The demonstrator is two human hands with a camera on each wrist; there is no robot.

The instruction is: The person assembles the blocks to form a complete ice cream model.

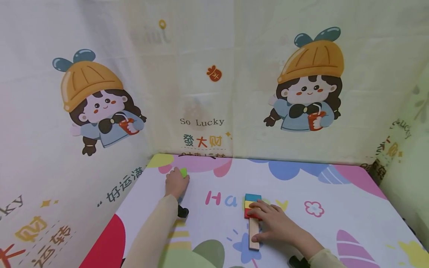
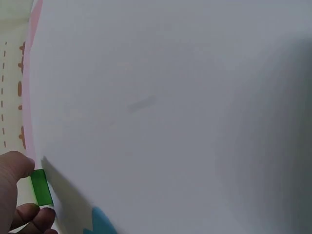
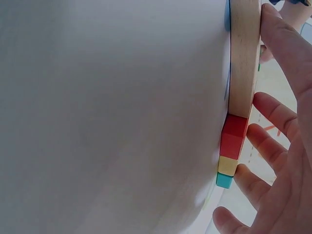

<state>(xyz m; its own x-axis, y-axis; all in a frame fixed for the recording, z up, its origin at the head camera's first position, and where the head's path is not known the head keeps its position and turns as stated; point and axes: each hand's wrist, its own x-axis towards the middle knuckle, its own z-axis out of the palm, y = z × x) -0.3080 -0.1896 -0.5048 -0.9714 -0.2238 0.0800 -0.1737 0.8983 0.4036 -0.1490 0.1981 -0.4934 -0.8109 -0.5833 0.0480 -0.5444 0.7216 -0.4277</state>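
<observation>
At the far left of the table, my left hand (image 1: 177,182) pinches a small green block (image 2: 42,187) between thumb and fingers. My right hand (image 1: 276,221) lies over a row of blocks near the middle, its fingers spread and touching their sides and tops. Nearest me in that row is a long plain wooden block (image 1: 253,238), touched by the thumb. Beyond it, end to end, come a red block (image 3: 234,135), a yellow block (image 3: 227,165) and a blue block (image 1: 253,197). The fingers partly cover the red and yellow ones in the head view.
The white table mat (image 1: 214,227) carries printed letters, flowers and coloured shapes. A printed cloth (image 1: 248,93) hangs behind the table and along its sides. Black wrist straps (image 1: 182,212) show on both arms.
</observation>
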